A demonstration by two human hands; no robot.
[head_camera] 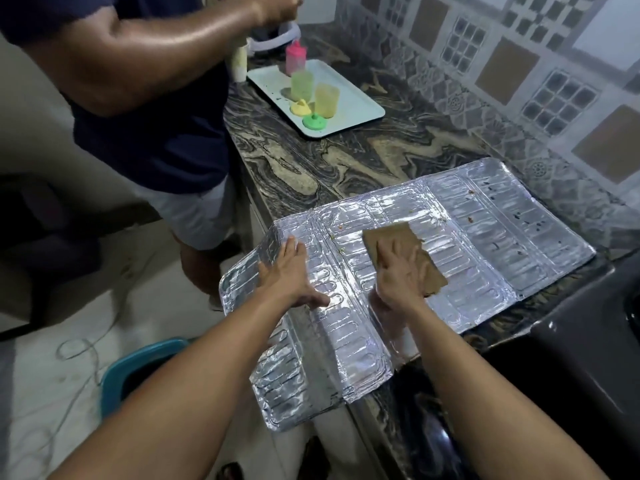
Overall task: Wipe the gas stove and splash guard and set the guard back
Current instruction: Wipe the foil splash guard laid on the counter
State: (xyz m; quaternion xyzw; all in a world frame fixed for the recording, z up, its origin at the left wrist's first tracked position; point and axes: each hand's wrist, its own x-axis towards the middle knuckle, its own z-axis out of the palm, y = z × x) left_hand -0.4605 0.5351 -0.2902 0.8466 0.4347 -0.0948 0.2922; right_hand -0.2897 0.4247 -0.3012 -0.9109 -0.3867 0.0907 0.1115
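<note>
The silver foil splash guard [491, 230] lies unfolded flat on the patterned stone counter [346, 161], its near-left panels hanging past the counter's edge. Brown food specks dot its far right panel. My left hand [289, 275] presses flat on the left panel with fingers spread. My right hand [401, 271] presses a brown cloth [391, 237] onto the middle panel. The dark gas stove [581, 341] shows only as a black edge at the lower right.
Another person in a dark shirt [145, 109] stands at the counter's left. A pale tray [353, 102] holds pink, green and yellow plastic cups and lids at the back. A teal bin [138, 368] and a loose cable lie on the floor. A tiled wall [519, 64] runs behind.
</note>
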